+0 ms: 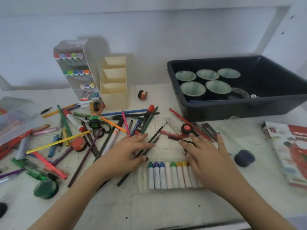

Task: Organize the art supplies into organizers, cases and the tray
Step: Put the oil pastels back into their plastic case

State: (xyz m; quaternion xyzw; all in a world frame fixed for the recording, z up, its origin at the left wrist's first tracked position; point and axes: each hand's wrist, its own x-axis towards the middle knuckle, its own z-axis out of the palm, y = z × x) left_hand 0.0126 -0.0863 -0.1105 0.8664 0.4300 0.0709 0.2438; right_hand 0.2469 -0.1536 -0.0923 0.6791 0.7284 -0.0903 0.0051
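Left hand [129,151] and right hand [204,156] just beyond the marker row [167,176], fingers [140,136] outstretched, flat on scattered dark pencils [157,133], nothing gripped.

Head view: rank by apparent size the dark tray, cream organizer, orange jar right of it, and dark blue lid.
dark tray
cream organizer
dark blue lid, then orange jar: the lid is nearer the camera, so that pair is unsure.
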